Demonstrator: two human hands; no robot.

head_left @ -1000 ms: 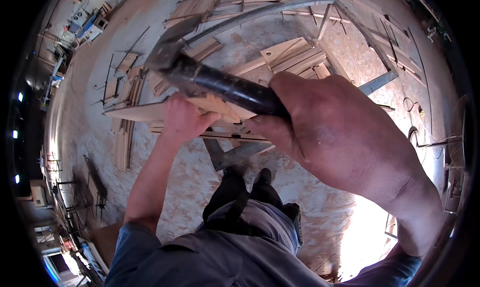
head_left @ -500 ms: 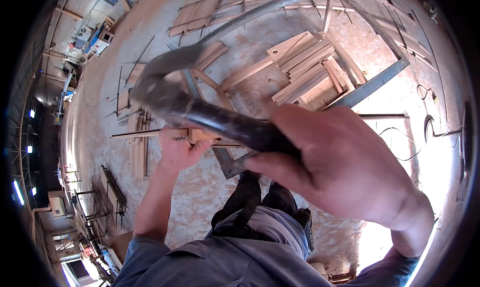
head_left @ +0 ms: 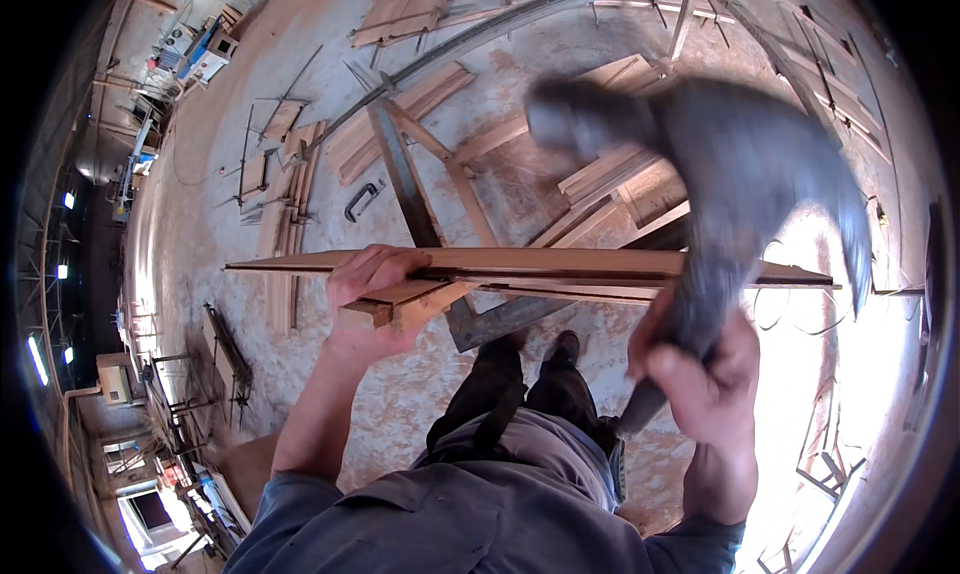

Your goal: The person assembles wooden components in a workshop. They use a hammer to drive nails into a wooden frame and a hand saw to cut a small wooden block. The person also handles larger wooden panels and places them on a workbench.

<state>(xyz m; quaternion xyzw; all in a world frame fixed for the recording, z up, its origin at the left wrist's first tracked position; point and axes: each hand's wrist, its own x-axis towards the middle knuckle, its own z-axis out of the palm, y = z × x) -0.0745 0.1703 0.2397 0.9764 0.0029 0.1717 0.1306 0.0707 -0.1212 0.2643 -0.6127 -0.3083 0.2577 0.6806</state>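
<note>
A long, narrow wooden panel (head_left: 560,262) spans the view in front of me, its edge toward me. My left hand (head_left: 365,299) is closed around a short wooden block (head_left: 428,302) lying against the panel's near side, left of the middle. The fingers reach over the panel's upper edge. My right hand (head_left: 715,374) grips a dark claw hammer (head_left: 725,189) by its handle, head up, above the panel's right part. Motion blurs the hammer, and it hides part of the panel. I cannot tell whether hammer and panel touch.
Beyond the panel, a large metal frame (head_left: 405,174) lies on the floor, with stacked boards (head_left: 610,179) inside it. A C-clamp (head_left: 364,201) and more boards (head_left: 290,199) lie to the left. Machines (head_left: 205,52) stand at the far left. My feet (head_left: 566,346) are below the panel.
The hammer has swung from the left to the right, and my right hand has moved down and away from my head. My left hand stays at the wood; more of the panel shows.
</note>
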